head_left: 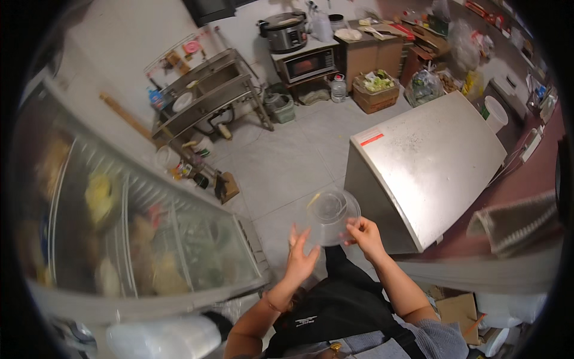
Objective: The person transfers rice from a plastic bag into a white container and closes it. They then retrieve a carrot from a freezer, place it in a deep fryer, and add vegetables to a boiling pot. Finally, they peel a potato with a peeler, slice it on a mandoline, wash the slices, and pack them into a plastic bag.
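Observation:
My right hand [364,234] grips the right rim of a clear round plastic container [332,207], with the thumb and fingers at its edge. The container is in front of my body, over the tiled floor, and looks see-through; whether anything lies in it I cannot tell. My left hand [301,255] is just to the lower left of the container, its fingers spread and nothing in them. A black apron [332,309] covers my front below both hands.
A glass-fronted refrigerator [210,251] stands at the left. A stainless steel cabinet [430,166] is close on the right, beside a dark red counter [529,179]. Further off are a steel sink [215,83], a microwave oven [309,66], a pressure cooker [284,33] and a cardboard box of leafy vegetables [376,96].

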A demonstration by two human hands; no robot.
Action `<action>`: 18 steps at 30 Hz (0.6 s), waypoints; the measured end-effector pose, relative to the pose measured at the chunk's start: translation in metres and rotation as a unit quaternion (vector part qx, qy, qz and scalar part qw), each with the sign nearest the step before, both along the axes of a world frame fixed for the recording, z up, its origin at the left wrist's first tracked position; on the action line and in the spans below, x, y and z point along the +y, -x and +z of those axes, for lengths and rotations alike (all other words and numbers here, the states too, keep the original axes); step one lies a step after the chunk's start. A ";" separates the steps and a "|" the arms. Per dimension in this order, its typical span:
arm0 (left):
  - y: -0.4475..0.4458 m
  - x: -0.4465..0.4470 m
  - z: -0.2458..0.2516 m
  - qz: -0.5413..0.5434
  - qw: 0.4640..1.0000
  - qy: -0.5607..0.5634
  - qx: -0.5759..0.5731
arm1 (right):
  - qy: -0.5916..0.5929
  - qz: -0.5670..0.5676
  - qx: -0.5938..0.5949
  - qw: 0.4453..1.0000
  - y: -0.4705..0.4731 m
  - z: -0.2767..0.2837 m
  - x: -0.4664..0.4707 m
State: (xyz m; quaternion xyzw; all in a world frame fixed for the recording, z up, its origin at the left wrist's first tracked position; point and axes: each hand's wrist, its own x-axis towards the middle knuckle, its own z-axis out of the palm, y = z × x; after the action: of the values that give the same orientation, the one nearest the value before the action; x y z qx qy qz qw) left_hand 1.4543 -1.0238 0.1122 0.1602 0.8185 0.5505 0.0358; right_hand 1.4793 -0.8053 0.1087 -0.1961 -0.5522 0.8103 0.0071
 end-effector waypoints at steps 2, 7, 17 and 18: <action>0.077 0.040 0.042 0.055 0.962 0.146 0.224 | -0.002 -0.029 0.020 0.999 0.062 -0.024 0.026; 0.268 0.105 0.059 -0.016 0.922 0.256 0.291 | 0.052 -0.033 0.073 0.995 0.238 -0.017 0.053; 0.611 0.215 -0.013 0.020 0.927 0.275 0.253 | -0.056 0.016 0.075 0.995 0.524 -0.028 0.106; 0.639 0.233 -0.021 -0.020 0.935 0.258 0.243 | -0.088 -0.004 0.077 0.993 0.552 -0.050 0.125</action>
State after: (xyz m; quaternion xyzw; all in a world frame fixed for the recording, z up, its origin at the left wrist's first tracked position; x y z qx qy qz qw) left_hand 0.8155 -0.7910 0.0912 0.2910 0.9125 0.2640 -0.1135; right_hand 0.9272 -0.6803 0.0589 -0.1344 -0.6183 0.7712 0.0698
